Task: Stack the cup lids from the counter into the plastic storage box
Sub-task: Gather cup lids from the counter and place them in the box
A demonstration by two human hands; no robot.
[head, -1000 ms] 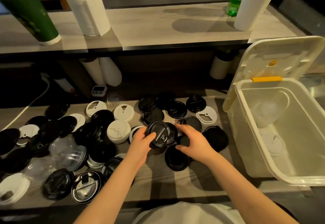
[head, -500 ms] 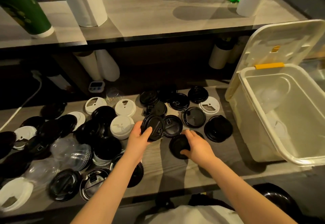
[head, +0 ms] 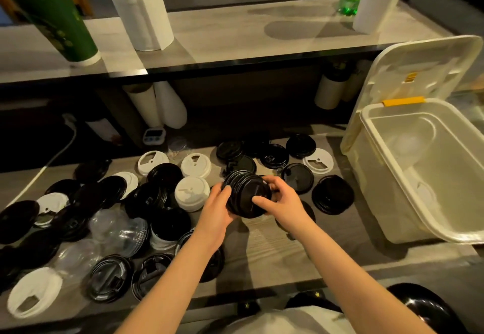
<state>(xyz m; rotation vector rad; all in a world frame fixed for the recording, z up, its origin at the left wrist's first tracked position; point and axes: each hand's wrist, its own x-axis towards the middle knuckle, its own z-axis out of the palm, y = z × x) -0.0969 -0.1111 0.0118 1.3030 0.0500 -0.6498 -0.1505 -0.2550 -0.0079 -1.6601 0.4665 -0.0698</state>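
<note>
Half second ago my left hand pinches black lids at counter level while my right hand presses lone lid flat on wood. Now both hands meet, lifted off counter, clasping nested stack of black lids between them, tilted, right thumb on its top face.

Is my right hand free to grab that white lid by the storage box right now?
Probably not yet. The right hand and left hand both grip the stack of black lids. The white lid lies uncovered, so the path looks open once the hand lets go.
</note>
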